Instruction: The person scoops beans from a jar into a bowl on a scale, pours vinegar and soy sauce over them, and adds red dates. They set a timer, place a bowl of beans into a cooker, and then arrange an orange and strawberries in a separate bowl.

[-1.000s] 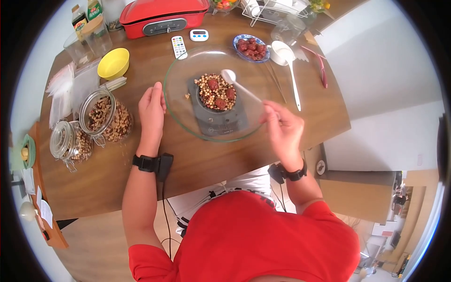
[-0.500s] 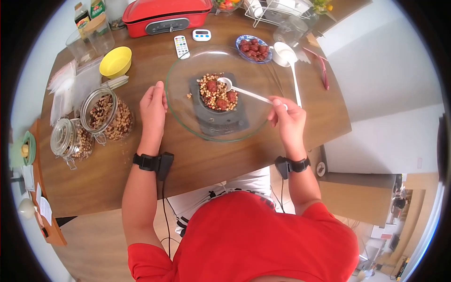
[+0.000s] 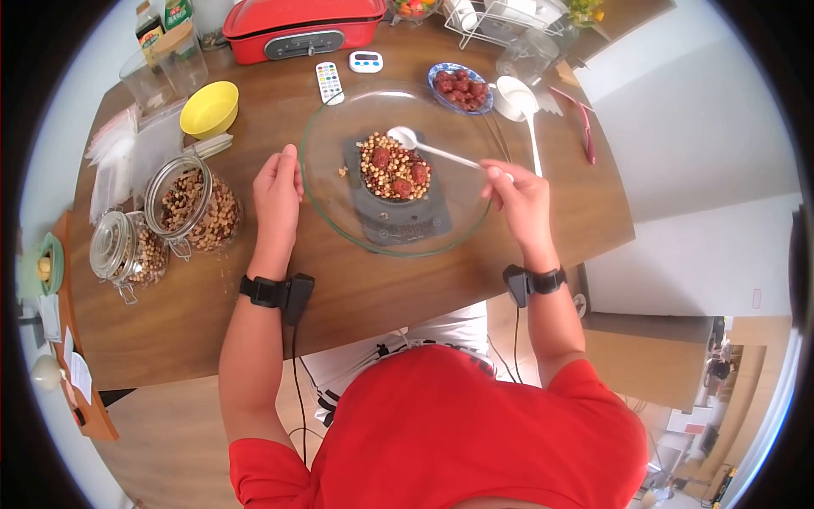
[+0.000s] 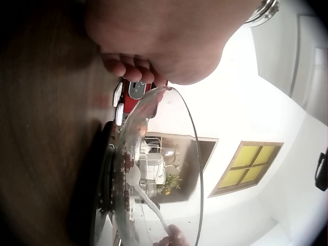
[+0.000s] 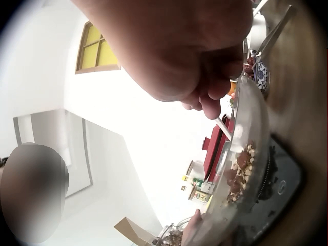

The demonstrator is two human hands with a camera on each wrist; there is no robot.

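Observation:
A large clear glass bowl (image 3: 462,199) (image 5: 252,105) stands over a dark flat scale (image 3: 407,233) (image 5: 282,187). Mixed grains and beans (image 3: 394,176) with several red dates lie in its middle. My right hand (image 3: 524,204) (image 5: 189,56) pinches the handle of a white spoon (image 3: 451,156) (image 4: 148,202) between thumb and fingers, at the bowl's right side. The spoon's head lies at the upper edge of the grains. Beside the bowl's left rim, my left hand (image 3: 277,202) (image 4: 164,43) holds nothing, its fingers loosely bent; whether it touches the glass I cannot tell.
Two jars of grains (image 3: 199,212) and a yellow bowl (image 3: 209,110) stand left. Behind are a remote (image 3: 329,83), a timer (image 3: 365,61) and a red cooker (image 3: 305,30). A plate of dates (image 3: 460,88), a white ladle (image 3: 534,140) and pink-handled tool (image 3: 588,136) lie right.
The spoon's head has moved left, then slightly up along the grains' upper edge. My right hand has shifted a little to the right overall and up. My left hand has barely moved.

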